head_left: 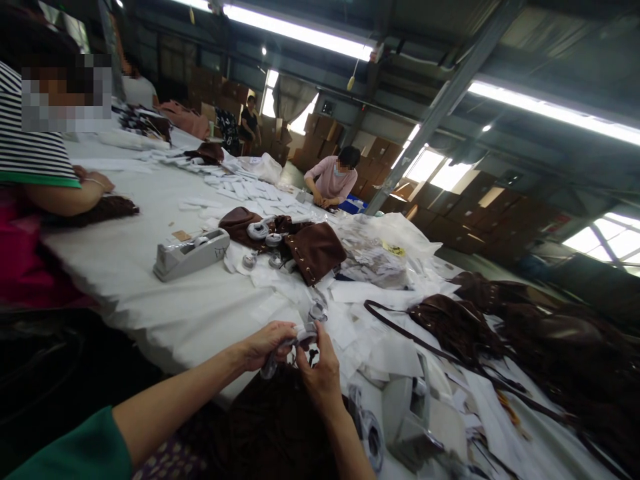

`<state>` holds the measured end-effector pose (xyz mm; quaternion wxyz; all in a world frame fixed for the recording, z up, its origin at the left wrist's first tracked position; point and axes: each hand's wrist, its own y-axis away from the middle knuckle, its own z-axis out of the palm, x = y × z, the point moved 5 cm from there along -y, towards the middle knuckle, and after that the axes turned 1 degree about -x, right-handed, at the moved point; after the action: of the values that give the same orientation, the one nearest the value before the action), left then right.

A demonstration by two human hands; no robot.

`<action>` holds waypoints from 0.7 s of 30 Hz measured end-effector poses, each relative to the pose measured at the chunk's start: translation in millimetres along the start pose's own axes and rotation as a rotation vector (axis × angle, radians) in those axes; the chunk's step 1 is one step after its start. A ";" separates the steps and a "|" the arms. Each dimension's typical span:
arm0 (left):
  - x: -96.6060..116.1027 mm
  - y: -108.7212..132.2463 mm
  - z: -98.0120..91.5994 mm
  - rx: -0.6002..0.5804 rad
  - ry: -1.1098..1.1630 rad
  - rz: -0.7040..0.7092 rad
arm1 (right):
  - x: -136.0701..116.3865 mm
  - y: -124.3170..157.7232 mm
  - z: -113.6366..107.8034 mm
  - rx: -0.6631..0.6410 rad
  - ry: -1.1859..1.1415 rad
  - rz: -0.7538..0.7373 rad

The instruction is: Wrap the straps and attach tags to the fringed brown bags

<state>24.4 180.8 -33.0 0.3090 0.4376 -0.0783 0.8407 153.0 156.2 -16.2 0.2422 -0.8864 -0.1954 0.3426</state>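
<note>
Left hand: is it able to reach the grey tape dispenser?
Probably yes, once it lets go: the left hand is on a tape roll, and only white table covering lies between it and the grey tape dispenser.

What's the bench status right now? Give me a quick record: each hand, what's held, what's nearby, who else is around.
Left hand: left hand grips a small shiny roll, probably tape
Right hand: right hand pinches the same roll
Nearby: grey tape dispenser; brown leather bag; loose white paper slips
Surface: white-covered table
Others: co-worker in a pink top across the table, hands together; stacked cardboard cartons behind
</note>
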 end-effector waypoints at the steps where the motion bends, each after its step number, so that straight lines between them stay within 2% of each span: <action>1: 0.5 0.1 -0.3 -0.001 0.009 0.008 | -1.2 -0.3 0.7 -0.015 0.044 -0.046; 3: 1.4 0.4 -0.9 -0.002 0.023 0.022 | -2.6 -1.2 1.4 -0.030 0.118 -0.120; 8: 0.6 0.6 -0.7 -0.028 0.012 -0.025 | -6.9 -5.5 -0.7 0.046 0.260 -0.280; 12: -0.8 -0.6 -1.2 -0.029 0.046 -0.031 | -8.8 -8.5 0.9 0.074 0.318 -0.357; 16: -3.5 -2.9 -1.6 -0.010 0.049 -0.021 | -6.7 -7.5 4.7 0.079 0.325 -0.385; 21: -7.7 -2.6 0.7 0.037 -0.023 -0.017 | -3.0 -0.8 6.0 0.076 0.316 -0.322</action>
<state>29.7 179.1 -39.0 0.3072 0.4534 -0.0623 0.8343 146.7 157.0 -18.1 0.3546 -0.8767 -0.2808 0.1638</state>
